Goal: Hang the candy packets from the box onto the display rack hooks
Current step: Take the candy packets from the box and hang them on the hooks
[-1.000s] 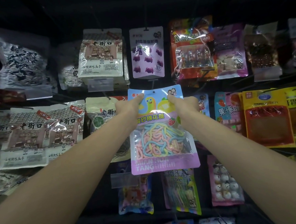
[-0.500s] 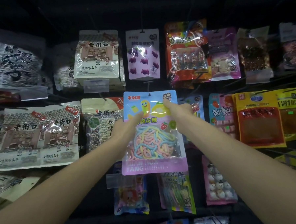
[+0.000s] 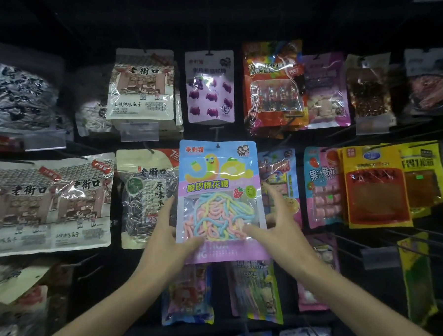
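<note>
Down from the top corners, the left hand (image 3: 167, 237) and right hand (image 3: 279, 231) now flank the hooked candy packet (image 3: 218, 193), fingers straight, thumbs touching its front.

Candy packet (image 3: 219, 193): blue top, purple base, pastel rainbow strands. Neighbour packet (image 3: 376, 188): yellow, red-brown panel.
</note>
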`<action>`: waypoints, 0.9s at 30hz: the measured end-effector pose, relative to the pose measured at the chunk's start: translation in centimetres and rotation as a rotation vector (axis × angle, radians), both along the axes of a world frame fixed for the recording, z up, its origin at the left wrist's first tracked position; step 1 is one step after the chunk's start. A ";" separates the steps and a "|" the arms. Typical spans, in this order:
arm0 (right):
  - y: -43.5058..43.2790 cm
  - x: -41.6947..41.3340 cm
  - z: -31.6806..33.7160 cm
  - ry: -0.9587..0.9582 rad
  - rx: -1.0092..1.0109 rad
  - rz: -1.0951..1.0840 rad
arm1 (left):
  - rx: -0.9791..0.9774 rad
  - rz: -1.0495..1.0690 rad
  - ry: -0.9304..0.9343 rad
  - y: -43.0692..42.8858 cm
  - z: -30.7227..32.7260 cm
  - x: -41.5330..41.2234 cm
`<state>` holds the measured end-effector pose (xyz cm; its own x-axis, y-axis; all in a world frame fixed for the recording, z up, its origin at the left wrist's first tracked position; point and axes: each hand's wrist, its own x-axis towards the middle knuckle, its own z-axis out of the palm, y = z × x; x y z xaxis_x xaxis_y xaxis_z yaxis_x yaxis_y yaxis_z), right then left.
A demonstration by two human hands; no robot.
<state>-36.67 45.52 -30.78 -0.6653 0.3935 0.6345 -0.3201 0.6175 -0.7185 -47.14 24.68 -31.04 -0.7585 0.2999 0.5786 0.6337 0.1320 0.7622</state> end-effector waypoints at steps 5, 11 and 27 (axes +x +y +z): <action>-0.6 0.8 -0.5 -0.020 0.097 -0.004 | 0.049 0.006 0.103 0.6 -0.4 0.1; -0.3 -0.1 1.5 -0.041 0.133 -0.063 | 0.047 0.018 0.082 1.8 0.8 -0.3; 1.2 -6.3 6.1 -0.307 0.214 -0.245 | -0.172 0.114 -0.075 5.7 5.2 -6.5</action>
